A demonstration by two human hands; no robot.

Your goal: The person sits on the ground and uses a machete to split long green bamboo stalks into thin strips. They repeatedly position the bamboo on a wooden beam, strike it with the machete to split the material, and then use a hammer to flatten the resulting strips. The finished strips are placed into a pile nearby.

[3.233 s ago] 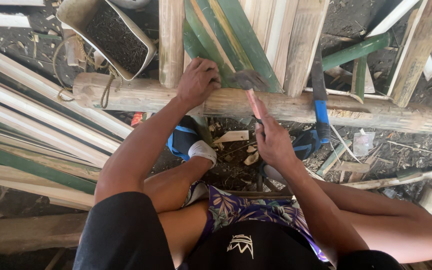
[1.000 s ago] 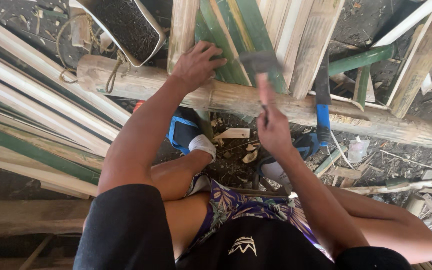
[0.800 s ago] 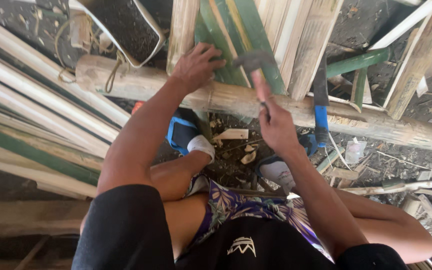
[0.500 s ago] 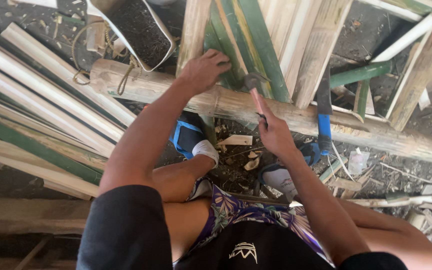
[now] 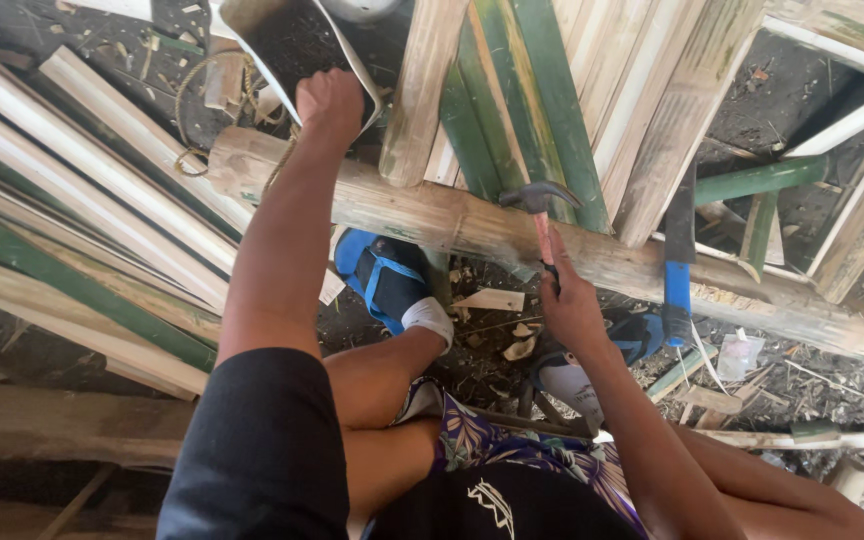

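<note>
Looking down from the head view, the right hand grips a claw hammer by its handle, head resting on the thick bamboo pole where green and pale bamboo slats cross it, seemingly to fix them there. The left hand reaches far forward, curled closed over the open container beyond the pole; whether it holds anything, I cannot tell.

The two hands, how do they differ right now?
The left hand is stretched far forward, closed into a fist at the grey container; the right hand stays closer in, gripping the hammer. The left hand holds no visible tool; the right hand rests the hammer head on the thick bamboo pole. Both are bare.
</note>
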